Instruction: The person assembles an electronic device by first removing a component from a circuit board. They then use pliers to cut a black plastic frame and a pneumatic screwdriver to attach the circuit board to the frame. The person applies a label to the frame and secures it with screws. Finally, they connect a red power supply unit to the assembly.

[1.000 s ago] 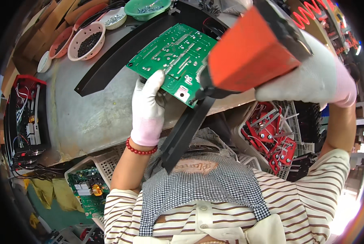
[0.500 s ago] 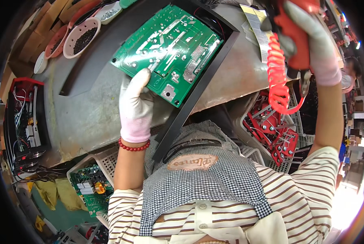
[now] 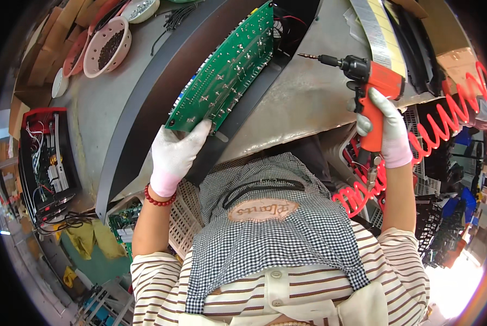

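Note:
My left hand (image 3: 179, 154), in a white glove, grips the near lower corner of a green circuit board (image 3: 227, 73). The board is tilted up on edge inside a black curved housing (image 3: 125, 127), its soldered side toward me. Part of a fan with red wires shows behind its far end. In my gloved right hand (image 3: 384, 122) is a red and black pneumatic screwdriver (image 3: 374, 103), held over the bench's right side with its bit (image 3: 308, 56) pointing left toward the housing. A red coiled air hose (image 3: 439, 127) runs from its handle.
Baskets of dark screws (image 3: 108, 46) and a bowl of silver screws (image 3: 140, 8) stand at the far left of the metal bench (image 3: 287, 108). A finished-looking red-and-black unit (image 3: 48, 157) lies on the left. Crates with boards and red parts sit below the bench edge.
The circuit board has tipped up from nearly flat to a steep slant, and the housing has turned. My right hand has brought the screwdriver down and nearer, bit now leftward.

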Tool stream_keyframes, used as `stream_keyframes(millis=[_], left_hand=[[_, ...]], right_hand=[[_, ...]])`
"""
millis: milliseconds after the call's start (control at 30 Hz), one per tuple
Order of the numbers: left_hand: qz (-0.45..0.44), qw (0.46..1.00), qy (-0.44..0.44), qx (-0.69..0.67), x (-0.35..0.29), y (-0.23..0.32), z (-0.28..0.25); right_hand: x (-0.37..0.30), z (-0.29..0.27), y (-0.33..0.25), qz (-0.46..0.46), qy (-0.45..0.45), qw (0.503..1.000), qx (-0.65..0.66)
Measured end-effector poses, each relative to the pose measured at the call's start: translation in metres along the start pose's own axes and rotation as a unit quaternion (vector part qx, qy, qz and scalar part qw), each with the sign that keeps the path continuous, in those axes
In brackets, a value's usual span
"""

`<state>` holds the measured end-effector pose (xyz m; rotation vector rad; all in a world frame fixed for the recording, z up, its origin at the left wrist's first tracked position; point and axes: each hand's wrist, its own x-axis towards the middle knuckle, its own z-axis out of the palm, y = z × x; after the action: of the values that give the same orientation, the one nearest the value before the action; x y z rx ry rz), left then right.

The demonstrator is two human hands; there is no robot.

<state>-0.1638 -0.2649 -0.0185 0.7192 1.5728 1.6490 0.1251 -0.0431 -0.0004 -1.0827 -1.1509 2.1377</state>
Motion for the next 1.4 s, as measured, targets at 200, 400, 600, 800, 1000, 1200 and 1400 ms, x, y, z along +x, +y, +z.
stream_keyframes(millis=[200, 400, 600, 800, 1000, 1200, 1400], left_hand=[[0.044, 0.997, 0.012, 0.063, 0.0, -0.003, -0.009], [-0.041, 0.985, -0.028, 0.162, -0.017, 0.002, -0.053], [-0.017, 0.959, -0.009, 0.283, 0.038, 0.041, -0.106], [0.132, 0.828, 0.114, 0.533, 0.196, 0.058, -0.219], [0.056, 0.75, 0.002, 0.659, 0.286, 0.029, -0.228], [0.104, 0.767, 0.051, 0.631, 0.297, 0.012, -0.225], [0.06, 0.722, 0.141, 0.674, 0.272, 0.04, -0.215]], right_hand=[[0.031, -0.011, 0.023, 0.046, 0.008, 0.998, 0.052], [0.045, -0.011, 0.027, 0.092, 0.046, 0.992, 0.07], [0.042, -0.016, 0.03, 0.073, -0.003, 0.997, 0.039], [0.043, -0.007, 0.026, 0.063, -0.022, 0.997, -0.032], [0.038, -0.001, 0.026, 0.041, 0.004, 0.998, -0.044], [0.033, 0.007, 0.019, 0.057, 0.044, 0.997, -0.018], [0.034, 0.0, 0.016, 0.052, 0.018, 0.997, -0.05]])
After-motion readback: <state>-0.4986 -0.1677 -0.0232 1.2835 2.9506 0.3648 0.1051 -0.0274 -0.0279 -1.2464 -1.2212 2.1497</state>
